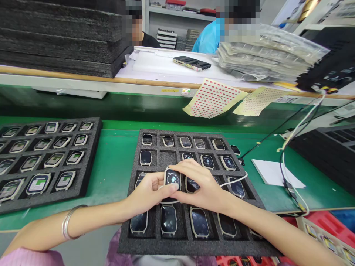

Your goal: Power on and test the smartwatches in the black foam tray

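Observation:
A square smartwatch (172,176) without a strap, its screen lit with a dial, is held above a dark foam tray (177,245). My left hand (149,189) grips it from the left side, with the thumb across the lower screen. From the right, my right hand (206,184) closes on its top and lower edge. A white cable (235,179) runs out past my right wrist; its near end is hidden under my hands. Strapless watches sit in the tray's compartments around my hands, some with lit dials. One compartment (168,158) behind the held watch shows only foam.
A second foam tray (93,155) of watches lies at left. Black foam sheets (61,40) are stacked on the shelf, with a phone (192,63) and plastic trays (266,55) alongside. Cables (288,144) hang at right near white paper (277,173). Two people are beyond.

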`<state>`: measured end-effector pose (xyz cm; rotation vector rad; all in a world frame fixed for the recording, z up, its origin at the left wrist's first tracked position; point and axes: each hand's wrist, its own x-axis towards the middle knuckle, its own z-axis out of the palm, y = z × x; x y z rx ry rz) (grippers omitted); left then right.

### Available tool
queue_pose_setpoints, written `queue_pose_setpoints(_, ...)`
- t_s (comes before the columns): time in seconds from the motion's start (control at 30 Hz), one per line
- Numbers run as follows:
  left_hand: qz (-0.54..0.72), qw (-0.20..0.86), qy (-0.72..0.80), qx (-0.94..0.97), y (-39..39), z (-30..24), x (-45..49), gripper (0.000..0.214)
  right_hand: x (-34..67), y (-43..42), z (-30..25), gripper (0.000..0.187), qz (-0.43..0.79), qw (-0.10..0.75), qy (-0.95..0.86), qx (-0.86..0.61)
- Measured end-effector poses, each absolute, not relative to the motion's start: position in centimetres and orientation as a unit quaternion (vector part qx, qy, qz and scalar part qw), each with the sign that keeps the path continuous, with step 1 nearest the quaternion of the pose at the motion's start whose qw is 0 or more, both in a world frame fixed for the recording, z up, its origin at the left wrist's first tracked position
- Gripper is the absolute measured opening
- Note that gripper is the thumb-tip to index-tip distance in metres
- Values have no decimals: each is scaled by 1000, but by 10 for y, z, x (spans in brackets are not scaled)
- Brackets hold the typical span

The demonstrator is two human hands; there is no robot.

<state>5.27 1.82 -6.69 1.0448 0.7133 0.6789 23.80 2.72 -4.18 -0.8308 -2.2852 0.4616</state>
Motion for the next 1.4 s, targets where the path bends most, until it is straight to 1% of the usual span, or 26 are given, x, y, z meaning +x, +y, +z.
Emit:
queue_pose_setpoints(0.07,317,745,314,495,18,-68,54,36,240,28,-39,40,188,323,-866,-332)
queue_pose_setpoints(0.17,326,743,293,505,19,-72,55,33,243,28,-34,41,176,301,-881,-321)
queue_pose_setpoints(0.33,317,762,304,476,19,-74,55,28,244,27,-29,33,132,220,-914,-314)
queue_pose_setpoints(0.4,311,762,320,470,18,-72,55,26,242,26,-32,32,119,211,-916,-321)
queue_pose_setpoints(0.6,323,755,333,463,19,-69,54,25,236,29,-47,34,100,256,-907,-318)
queue_pose_setpoints(0.73,335,747,326,474,18,-67,53,23,237,29,-45,37,109,267,-905,-312)
queue_pose_setpoints(1.0,326,747,326,478,16,-66,52,29,236,28,-47,38,124,287,-899,-308)
queue_pose_setpoints(1.27,308,772,312,460,17,-75,49,28,237,31,-57,49,163,310,-892,-285)
queue_pose_setpoints(1.4,304,766,315,471,17,-72,48,29,239,31,-57,54,177,309,-893,-275)
